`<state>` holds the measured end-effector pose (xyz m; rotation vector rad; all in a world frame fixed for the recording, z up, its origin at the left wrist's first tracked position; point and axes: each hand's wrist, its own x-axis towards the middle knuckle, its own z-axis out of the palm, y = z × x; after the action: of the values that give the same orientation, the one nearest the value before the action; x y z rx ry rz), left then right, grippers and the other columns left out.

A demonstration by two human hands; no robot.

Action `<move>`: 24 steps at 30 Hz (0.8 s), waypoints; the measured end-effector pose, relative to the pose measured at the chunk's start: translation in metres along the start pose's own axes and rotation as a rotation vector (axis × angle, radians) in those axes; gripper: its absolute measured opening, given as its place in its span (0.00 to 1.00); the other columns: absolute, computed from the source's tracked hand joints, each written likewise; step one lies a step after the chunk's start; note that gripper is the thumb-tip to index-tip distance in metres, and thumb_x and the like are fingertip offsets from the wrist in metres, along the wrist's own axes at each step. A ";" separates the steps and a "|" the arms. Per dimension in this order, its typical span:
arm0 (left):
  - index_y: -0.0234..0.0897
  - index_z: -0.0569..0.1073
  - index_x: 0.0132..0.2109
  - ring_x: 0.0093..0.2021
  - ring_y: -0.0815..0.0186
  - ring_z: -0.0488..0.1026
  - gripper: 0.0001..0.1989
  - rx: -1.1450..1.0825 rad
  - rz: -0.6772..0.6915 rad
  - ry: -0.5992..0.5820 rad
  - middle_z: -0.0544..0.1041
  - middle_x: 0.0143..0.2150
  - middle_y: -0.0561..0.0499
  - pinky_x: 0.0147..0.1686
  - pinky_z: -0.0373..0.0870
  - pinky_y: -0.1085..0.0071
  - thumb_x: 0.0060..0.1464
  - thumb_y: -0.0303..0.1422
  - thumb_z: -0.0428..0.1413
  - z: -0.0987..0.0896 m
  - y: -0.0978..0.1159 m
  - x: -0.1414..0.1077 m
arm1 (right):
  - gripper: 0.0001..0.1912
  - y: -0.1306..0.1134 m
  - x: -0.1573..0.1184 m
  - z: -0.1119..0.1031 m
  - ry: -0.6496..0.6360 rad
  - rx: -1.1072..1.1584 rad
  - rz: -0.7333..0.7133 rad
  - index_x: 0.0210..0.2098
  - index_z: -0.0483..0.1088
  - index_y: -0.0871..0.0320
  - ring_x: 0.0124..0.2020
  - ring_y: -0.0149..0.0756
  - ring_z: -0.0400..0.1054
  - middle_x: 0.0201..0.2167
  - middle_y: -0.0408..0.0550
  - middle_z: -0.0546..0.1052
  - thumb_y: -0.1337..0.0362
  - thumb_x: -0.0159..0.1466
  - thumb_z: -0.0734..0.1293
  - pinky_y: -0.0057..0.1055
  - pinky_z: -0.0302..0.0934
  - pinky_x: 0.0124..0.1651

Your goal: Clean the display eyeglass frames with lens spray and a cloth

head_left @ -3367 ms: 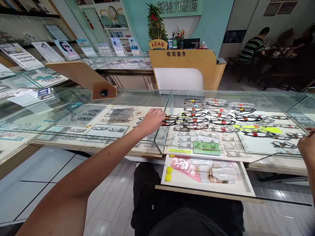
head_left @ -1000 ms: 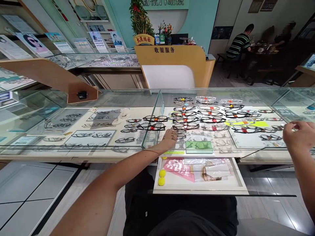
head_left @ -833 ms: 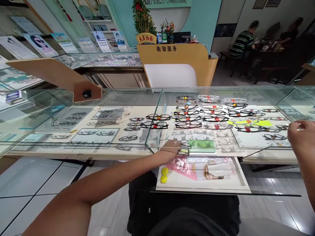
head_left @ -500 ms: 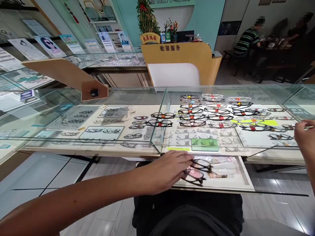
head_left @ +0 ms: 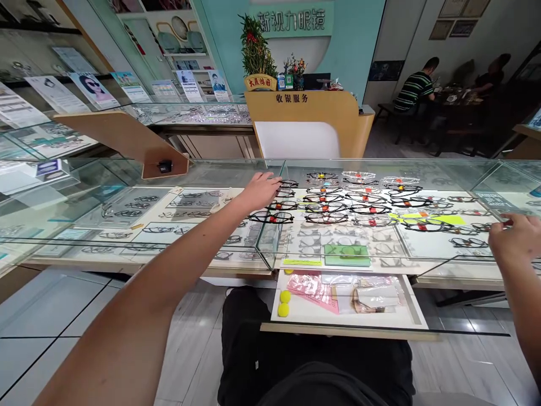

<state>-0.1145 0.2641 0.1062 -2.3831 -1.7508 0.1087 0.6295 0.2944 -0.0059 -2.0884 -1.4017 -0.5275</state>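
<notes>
My left hand (head_left: 261,190) reaches over the glass counter, its fingertips on the end of a dark pair of eyeglasses (head_left: 289,184) at the back of the left column. In front of that pair lie more dark frames, the nearest being a black pair (head_left: 271,217). Further columns of eyeglasses, many with small red or yellow tags, cover the counter top, among them a black pair (head_left: 371,209). At the far right, my right hand (head_left: 513,234) is closed in a pinch above the counter; what its fingers hold is too small to make out.
An open drawer (head_left: 414,307) at my lap holds a pink packet (head_left: 310,287), clear bags and yellow discs (head_left: 283,309). A tilted brown board (head_left: 127,135) stands back left. Behind are a wooden cashier desk (head_left: 304,107) and people seated at a table on the right.
My left hand has moved from above the drawer up to the counter's back, along with the eyeglasses it held. The drawer's contents now show. My right hand remains pinched at the right; the view has tilted up.
</notes>
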 end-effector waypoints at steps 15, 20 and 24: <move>0.42 0.82 0.60 0.75 0.47 0.63 0.21 -0.007 -0.042 -0.134 0.70 0.76 0.45 0.69 0.57 0.50 0.66 0.34 0.53 0.021 -0.015 0.034 | 0.27 -0.001 0.005 0.006 -0.019 -0.103 0.034 0.48 0.80 0.58 0.47 0.55 0.70 0.48 0.64 0.79 0.48 0.71 0.56 0.50 0.55 0.47; 0.34 0.83 0.51 0.73 0.43 0.63 0.15 0.010 -0.112 0.009 0.70 0.74 0.36 0.69 0.59 0.48 0.63 0.33 0.56 0.001 -0.005 0.021 | 0.22 0.003 0.007 0.007 -0.015 -0.058 0.026 0.44 0.79 0.56 0.42 0.53 0.67 0.43 0.60 0.76 0.48 0.68 0.60 0.49 0.53 0.45; 0.35 0.79 0.54 0.69 0.48 0.67 0.15 -0.028 -0.072 0.182 0.75 0.69 0.37 0.67 0.61 0.50 0.68 0.33 0.51 -0.035 0.047 -0.008 | 0.19 0.003 0.006 0.005 -0.015 -0.048 0.023 0.41 0.77 0.54 0.40 0.51 0.65 0.40 0.56 0.73 0.48 0.66 0.62 0.49 0.51 0.46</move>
<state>-0.0667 0.2388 0.1312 -2.2652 -1.7601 -0.1383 0.6341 0.3009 -0.0069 -2.1481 -1.3844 -0.5421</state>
